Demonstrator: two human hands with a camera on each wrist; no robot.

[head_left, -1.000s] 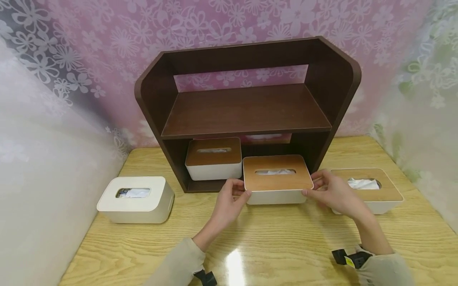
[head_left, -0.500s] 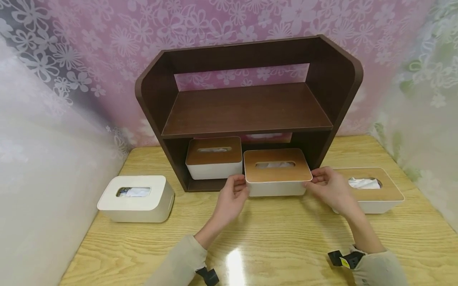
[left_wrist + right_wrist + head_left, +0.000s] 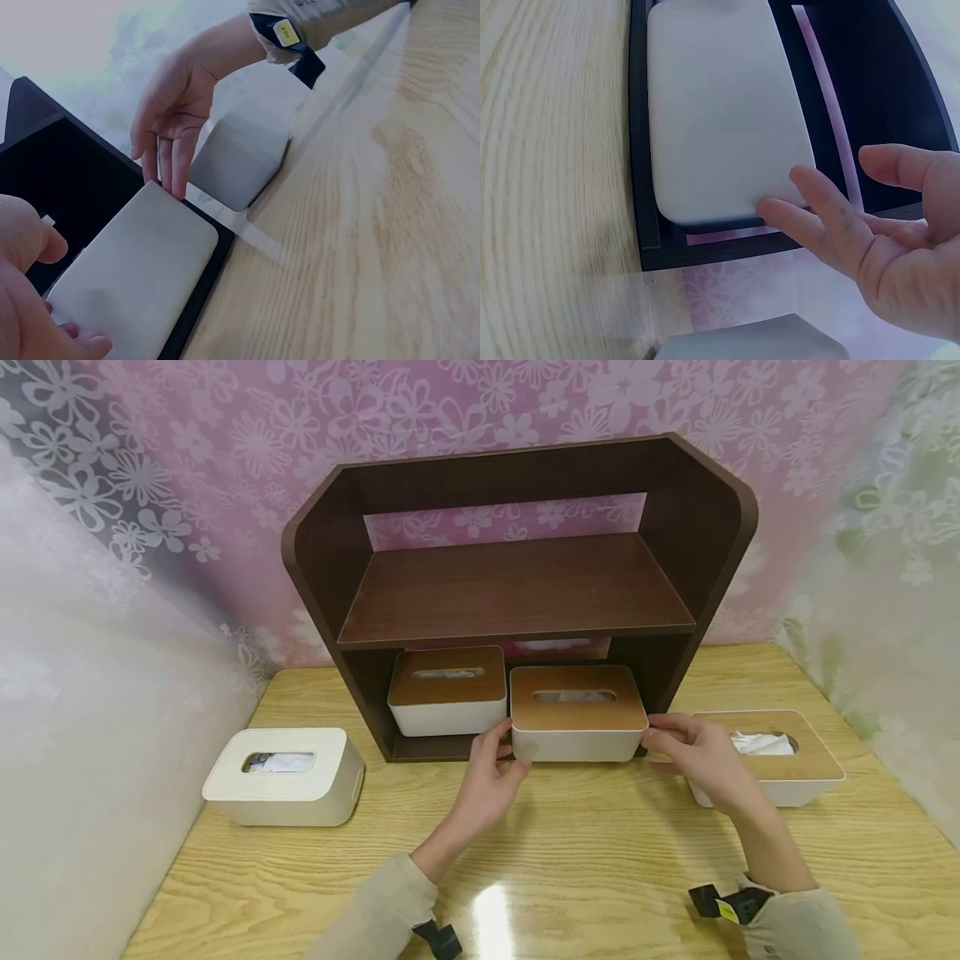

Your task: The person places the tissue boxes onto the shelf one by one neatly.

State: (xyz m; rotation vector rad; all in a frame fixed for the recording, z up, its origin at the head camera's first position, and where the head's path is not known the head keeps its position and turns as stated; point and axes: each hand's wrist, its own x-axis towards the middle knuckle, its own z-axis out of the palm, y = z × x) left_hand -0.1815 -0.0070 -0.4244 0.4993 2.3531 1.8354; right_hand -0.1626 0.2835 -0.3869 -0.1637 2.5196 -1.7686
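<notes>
A white tissue box with a wood lid sits in the right half of the lower compartment of the dark brown shelf, its front near the shelf's front edge. My left hand is at its left front corner, thumb low by the front face. My right hand is at the right end; in the right wrist view, two fingertips touch the corner of the white front face and the thumb stands away. Beside it on the left, a second wood-lidded tissue box stands in the same compartment.
An all-white tissue box stands on the wooden table at the left. Another wood-lidded tissue box is at the right, partly behind my right hand. Floral curtains hang behind and at both sides.
The tissue box between my hands has slid back into the lower compartment, beside the other box. Both hands followed a little, and the right thumb has come off the front face.
</notes>
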